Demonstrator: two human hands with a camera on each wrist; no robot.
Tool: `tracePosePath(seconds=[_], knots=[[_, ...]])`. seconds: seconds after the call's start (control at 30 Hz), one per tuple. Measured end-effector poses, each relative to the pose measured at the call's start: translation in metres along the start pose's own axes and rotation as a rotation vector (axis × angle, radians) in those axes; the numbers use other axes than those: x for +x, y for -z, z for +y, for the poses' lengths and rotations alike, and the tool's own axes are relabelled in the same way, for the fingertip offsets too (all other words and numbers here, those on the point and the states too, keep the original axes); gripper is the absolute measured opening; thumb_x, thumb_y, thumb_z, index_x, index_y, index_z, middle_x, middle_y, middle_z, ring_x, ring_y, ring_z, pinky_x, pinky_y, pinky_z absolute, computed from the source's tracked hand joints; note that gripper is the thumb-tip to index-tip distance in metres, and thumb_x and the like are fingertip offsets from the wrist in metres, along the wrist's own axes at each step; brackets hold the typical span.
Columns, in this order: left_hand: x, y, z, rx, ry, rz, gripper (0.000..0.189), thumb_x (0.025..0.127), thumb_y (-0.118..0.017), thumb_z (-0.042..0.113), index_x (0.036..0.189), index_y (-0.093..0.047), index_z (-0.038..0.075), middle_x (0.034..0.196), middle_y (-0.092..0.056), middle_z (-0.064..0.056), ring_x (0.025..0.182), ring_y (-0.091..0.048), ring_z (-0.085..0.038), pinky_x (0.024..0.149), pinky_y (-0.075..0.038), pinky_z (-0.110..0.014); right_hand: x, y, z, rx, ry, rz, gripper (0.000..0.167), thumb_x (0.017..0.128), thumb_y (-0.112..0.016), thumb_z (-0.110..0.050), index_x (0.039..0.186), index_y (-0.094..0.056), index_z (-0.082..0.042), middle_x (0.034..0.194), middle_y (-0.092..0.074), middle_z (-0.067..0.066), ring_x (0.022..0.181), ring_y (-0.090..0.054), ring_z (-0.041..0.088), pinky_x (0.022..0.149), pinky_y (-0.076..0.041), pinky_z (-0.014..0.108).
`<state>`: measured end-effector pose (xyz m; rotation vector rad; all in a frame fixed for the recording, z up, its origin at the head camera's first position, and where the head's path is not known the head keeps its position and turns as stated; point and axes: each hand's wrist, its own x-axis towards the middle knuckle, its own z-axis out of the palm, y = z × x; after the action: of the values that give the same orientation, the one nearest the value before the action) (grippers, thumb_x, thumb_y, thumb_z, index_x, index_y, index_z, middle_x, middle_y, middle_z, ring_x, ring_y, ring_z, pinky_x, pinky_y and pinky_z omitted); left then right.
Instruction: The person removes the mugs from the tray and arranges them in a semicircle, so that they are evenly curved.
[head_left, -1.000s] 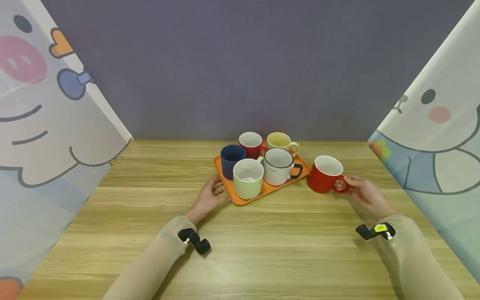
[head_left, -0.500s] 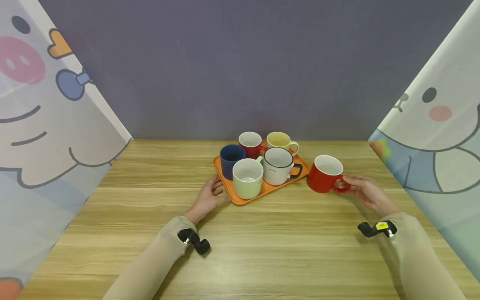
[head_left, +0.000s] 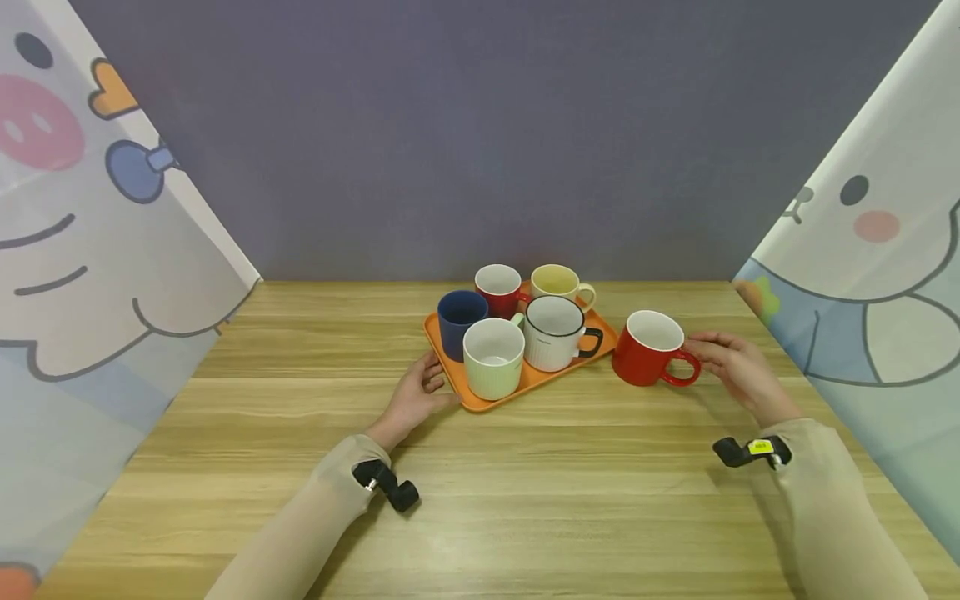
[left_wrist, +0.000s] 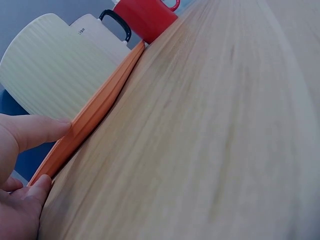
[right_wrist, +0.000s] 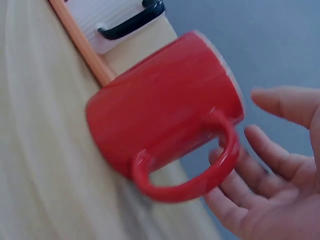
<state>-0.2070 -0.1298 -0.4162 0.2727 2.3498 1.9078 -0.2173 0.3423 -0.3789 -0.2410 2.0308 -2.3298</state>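
Note:
A red mug [head_left: 647,350] with a white inside stands upright on the wooden table, just right of the orange tray [head_left: 480,407]. My right hand [head_left: 731,371] is beside its handle with fingers spread and relaxed; in the right wrist view the handle [right_wrist: 200,185] overlaps the fingers [right_wrist: 270,155], and nothing is held. On the left, my left hand [head_left: 415,396] holds the tray's near corner, the thumb [left_wrist: 45,129] on its front edge and a fingertip low at its side. Nearest that hand on the tray are a pale green mug [head_left: 493,367] and a dark blue cup [head_left: 459,321].
Also on the tray stand a white mug [head_left: 551,337] with a black rim and handle, a smaller red mug [head_left: 498,296] and a yellow mug [head_left: 557,282]. A grey wall [head_left: 480,142] rises behind the table, with cartoon-printed panels at both sides.
My right hand has let go of the red mug's handle, its fingers opening and drawing slightly away. The mug, the tray and my left hand stay in place.

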Motion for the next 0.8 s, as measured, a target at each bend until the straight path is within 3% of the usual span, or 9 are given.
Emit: tracePosePath(seconds=[0.1, 0.3, 0.57, 0.7, 0.8], knots=[[-0.003, 0.0, 0.007, -0.001, -0.002, -0.004, 0.085, 0.079, -0.071, -0.012, 0.146, -0.02, -0.022, 0.147, -0.032, -0.04, 0.131, -0.04, -0.052, 0.111, -0.038, -0.054, 0.002, -0.004, -0.006, -0.003, 0.064, 0.025, 0.032, 0.098, -0.048, 0.008, 0.094, -0.071, -0.013, 0.091, -0.072, -0.004, 0.083, -0.067, 0.007, 0.075, -0.055, 0.015], [-0.004, 0.0, 0.007, -0.015, 0.001, -0.003, 0.084, 0.079, -0.071, -0.012, 0.146, -0.021, -0.022, 0.147, -0.032, -0.04, 0.132, -0.039, -0.051, 0.112, -0.037, -0.055, 0.007, -0.014, -0.016, -0.058, 0.164, 0.01, 0.026, 0.099, -0.048, 0.008, 0.099, -0.067, -0.009, 0.093, -0.072, -0.003, 0.083, -0.068, 0.009, 0.076, -0.055, 0.015], [-0.007, -0.001, 0.011, -0.018, 0.011, -0.005, 0.083, 0.08, -0.07, -0.012, 0.146, -0.02, -0.022, 0.147, -0.031, -0.04, 0.133, -0.038, -0.051, 0.113, -0.036, -0.055, 0.012, -0.032, -0.024, -0.084, 0.182, -0.026, 0.024, 0.099, -0.049, 0.006, 0.101, -0.068, -0.009, 0.094, -0.072, -0.001, 0.085, -0.069, 0.009, 0.077, -0.056, 0.016], [-0.002, 0.0, 0.002, -0.02, 0.017, 0.0, 0.085, 0.08, -0.07, -0.013, 0.146, -0.019, -0.022, 0.146, -0.032, -0.04, 0.132, -0.039, -0.052, 0.112, -0.036, -0.056, 0.016, -0.042, -0.027, -0.159, 0.164, -0.03, 0.023, 0.1, -0.05, 0.004, 0.101, -0.067, -0.012, 0.094, -0.072, -0.004, 0.085, -0.068, 0.008, 0.078, -0.055, 0.015], [0.004, 0.0, -0.014, -0.016, 0.017, 0.013, 0.087, 0.078, -0.072, -0.012, 0.148, -0.02, -0.02, 0.147, -0.034, -0.038, 0.131, -0.04, -0.051, 0.111, -0.037, -0.055, 0.019, -0.051, -0.029, -0.202, 0.129, -0.04, 0.015, 0.1, -0.051, 0.001, 0.107, -0.063, -0.005, 0.096, -0.071, -0.005, 0.087, -0.068, 0.008, 0.079, -0.055, 0.016]])
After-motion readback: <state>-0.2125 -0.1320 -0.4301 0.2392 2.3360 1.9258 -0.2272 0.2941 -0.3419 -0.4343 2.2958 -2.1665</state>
